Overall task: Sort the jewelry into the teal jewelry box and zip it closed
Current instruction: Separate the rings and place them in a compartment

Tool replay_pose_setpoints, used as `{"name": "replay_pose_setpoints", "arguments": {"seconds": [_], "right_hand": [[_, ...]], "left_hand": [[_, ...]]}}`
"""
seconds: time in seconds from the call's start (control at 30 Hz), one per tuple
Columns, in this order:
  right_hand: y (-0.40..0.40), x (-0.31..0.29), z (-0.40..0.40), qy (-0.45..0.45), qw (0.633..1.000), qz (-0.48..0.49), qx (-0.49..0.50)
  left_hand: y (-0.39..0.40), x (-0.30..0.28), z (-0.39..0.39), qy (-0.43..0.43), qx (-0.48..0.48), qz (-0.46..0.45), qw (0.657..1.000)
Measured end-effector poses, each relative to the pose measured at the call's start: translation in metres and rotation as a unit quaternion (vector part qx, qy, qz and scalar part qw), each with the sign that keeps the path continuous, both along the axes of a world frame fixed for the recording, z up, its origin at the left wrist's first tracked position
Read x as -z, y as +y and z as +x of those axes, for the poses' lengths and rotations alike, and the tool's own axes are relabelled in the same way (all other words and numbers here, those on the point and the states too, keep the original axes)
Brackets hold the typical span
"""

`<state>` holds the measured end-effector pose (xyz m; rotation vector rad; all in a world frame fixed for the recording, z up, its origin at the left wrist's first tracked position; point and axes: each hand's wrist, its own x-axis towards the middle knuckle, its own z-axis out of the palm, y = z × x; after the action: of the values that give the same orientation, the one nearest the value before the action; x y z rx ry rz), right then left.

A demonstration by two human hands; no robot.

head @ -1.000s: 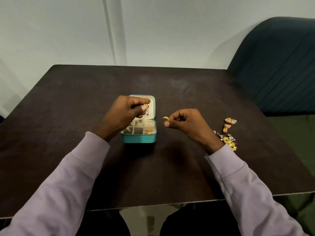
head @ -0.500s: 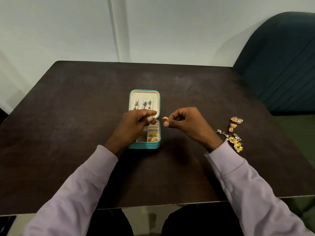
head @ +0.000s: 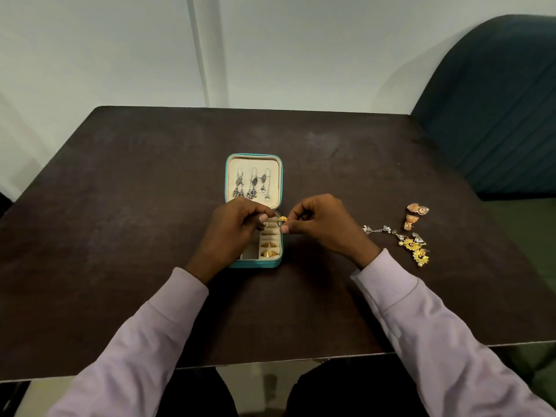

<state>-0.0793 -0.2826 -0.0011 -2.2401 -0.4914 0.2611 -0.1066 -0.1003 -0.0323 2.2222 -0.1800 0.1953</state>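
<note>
Jewelry box (head: 253,264) lies open as left hand (head: 231,228) and right hand (head: 319,222) each pinch a gold ring (head: 283,219) above the slots; a loosened grip could send one rolling across the bench (head: 120,206)

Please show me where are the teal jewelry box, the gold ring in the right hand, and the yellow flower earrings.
teal jewelry box (head: 253,156): head view, far rim of the open lid.
gold ring (head: 283,219): head view, its gold top.
yellow flower earrings (head: 416,251): head view, middle of the pile.
</note>
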Motion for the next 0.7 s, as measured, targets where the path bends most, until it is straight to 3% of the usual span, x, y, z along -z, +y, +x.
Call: {"name": "replay_pose_setpoints", "arguments": {"seconds": [0.3,0.7], "right_hand": [[0.017,-0.005,0.013,-0.032,0.988,-0.139,-0.064],[0.043,-0.013,0.022,-0.097,0.938,-0.309,-0.122]], "left_hand": [[-0.003,0.008,0.000,-0.027,-0.086,-0.138,0.986],[-0.004,0.008,-0.002,-0.019,-0.091,-0.097,0.991]]}}
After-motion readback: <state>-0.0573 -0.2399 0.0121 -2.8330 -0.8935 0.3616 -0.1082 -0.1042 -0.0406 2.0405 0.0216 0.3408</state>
